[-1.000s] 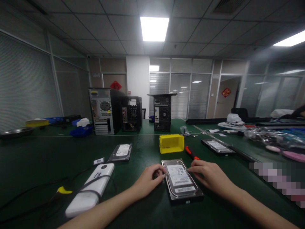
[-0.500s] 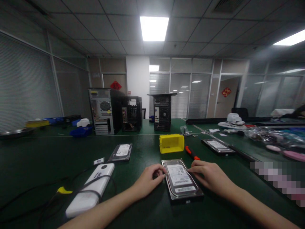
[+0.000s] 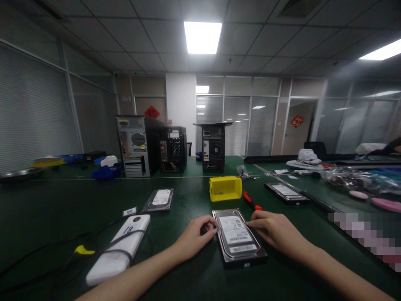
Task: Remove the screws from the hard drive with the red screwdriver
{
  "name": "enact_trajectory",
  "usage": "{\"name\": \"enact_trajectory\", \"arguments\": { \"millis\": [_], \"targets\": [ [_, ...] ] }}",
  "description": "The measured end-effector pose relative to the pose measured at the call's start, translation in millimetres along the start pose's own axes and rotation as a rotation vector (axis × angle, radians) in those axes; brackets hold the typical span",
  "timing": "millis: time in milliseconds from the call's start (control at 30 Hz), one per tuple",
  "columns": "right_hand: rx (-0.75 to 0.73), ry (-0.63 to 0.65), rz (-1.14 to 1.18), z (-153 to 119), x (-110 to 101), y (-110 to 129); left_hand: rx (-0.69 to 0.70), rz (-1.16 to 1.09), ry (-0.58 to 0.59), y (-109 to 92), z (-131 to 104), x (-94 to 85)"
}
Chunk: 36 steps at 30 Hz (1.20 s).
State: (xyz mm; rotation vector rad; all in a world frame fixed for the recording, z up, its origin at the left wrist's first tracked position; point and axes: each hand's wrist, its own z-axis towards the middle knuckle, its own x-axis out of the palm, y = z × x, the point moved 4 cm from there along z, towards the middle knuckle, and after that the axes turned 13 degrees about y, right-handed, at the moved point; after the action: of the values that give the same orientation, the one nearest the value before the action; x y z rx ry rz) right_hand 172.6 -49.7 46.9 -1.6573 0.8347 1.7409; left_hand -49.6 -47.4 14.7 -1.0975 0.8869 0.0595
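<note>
A silver hard drive with a white label point(image 3: 236, 234) lies flat on the green table point(image 3: 184, 271) between my hands. At its left edge is my left hand point(image 3: 199, 234), thumb and fingertips closed together beside the metal side. My right hand point(image 3: 272, 230) has its fingertips pinched at the drive's right edge. Whatever either pinch may hold is too small to make out. Just beyond the drive, a yellow bin point(image 3: 225, 189) rests on its side, its opening facing me. An orange and black screwdriver point(image 3: 252, 201) lies to the bin's right, near my right fingertips.
Further hard drives lie left point(image 3: 159, 199) and right point(image 3: 286, 192). A white power bank point(image 3: 120, 248) with a black cable sits front left. Three computer cases point(image 3: 138, 146) stand at the back. A long metal strip point(image 3: 319, 202) and plastic bags point(image 3: 347, 177) are on the right.
</note>
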Motion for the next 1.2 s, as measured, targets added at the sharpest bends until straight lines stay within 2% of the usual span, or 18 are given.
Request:
{"name": "enact_trajectory", "arguments": {
  "millis": [367, 700, 1200],
  "targets": [
    [0.008, -0.042, 0.065, 1.0, 2.1, -5.7, -0.005, 0.003, 0.005, 0.3, 0.5, 0.5],
    [-0.012, -0.016, 0.049, 1.1, 2.1, -3.4, -0.005, 0.001, 0.003, 1.8, 0.8, 0.7],
    [-0.011, -0.046, 0.057, 0.3, 3.5, -4.7, -0.019, 0.003, 0.002, 1.4, 0.3, 0.6]
  ]
}}
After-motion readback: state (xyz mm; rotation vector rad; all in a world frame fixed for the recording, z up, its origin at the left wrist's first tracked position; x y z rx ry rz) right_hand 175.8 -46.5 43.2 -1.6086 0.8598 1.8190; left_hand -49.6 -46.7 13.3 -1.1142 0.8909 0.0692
